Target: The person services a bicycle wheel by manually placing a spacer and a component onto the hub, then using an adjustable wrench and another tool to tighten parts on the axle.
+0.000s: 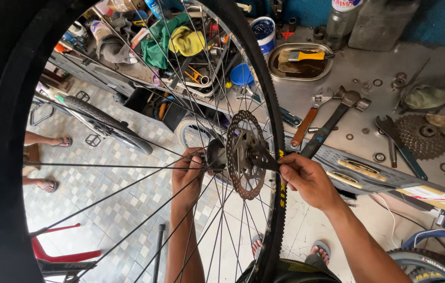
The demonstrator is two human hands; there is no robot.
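A spoked bicycle wheel with a black tyre (264, 78) stands upright in front of me. A perforated brake disc (243, 136) is fixed to its hub (216, 154). My left hand (187, 175) reaches through the spokes and grips the hub's left end. My right hand (306, 178) holds a thin flat spanner (262, 159) set on the axle at the disc's centre. My sandalled feet (319, 250) show on the tiled floor below.
A grey workbench (432, 63) at right carries a hammer (332, 120), an adjustable wrench (307, 119), a cassette sprocket (420, 137), a metal tray with a brush (300, 60), washers and rags. Another wheel (107, 123) lies on the floor; another person's feet (55, 141) are at left.
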